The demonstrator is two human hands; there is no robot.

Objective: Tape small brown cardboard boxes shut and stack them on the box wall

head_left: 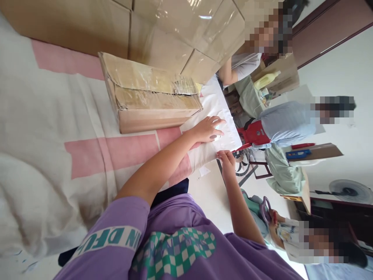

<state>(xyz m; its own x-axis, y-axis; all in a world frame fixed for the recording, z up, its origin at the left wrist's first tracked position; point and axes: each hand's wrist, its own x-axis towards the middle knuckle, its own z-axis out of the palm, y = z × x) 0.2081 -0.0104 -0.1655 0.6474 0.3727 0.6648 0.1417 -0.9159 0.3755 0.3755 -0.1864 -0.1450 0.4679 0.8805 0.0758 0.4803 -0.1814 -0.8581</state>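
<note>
— Who stands at the cloth-covered table?

— A worker in a purple T-shirt [175, 217], both bare arms stretched toward one end of the patterned cloth [128, 149], pink blocks on cream.

— And the left hand [208, 129]?

— Palm down on the cloth, fingers bent and apart, beside a small pale glint too tiny to identify. I cannot tell from here whether the fingers grip it.

— The right hand [227, 160]?

— At the cloth's edge, near the left hand but apart from it, thumb and fingertips drawn together in a pinch. What lies between them, if anything, I cannot make out.

— Where is the white sheet [230, 134]?

— Flat at the table's end, just beyond the left fingertips.

— What shares the table?

— A worn, taped cardboard box [159, 111] lies near the left forearm, with large cartons [87, 27] banked behind it.

— Others in the room?

— Three people: one in a light top [247, 67] close to the cartons, one in a pale blue shirt [287, 122] beyond the table's end, and a third, seen past the worker's right arm, near a purple ring-shaped object [264, 210]. A fan [348, 190] stands by the far wall.
</note>
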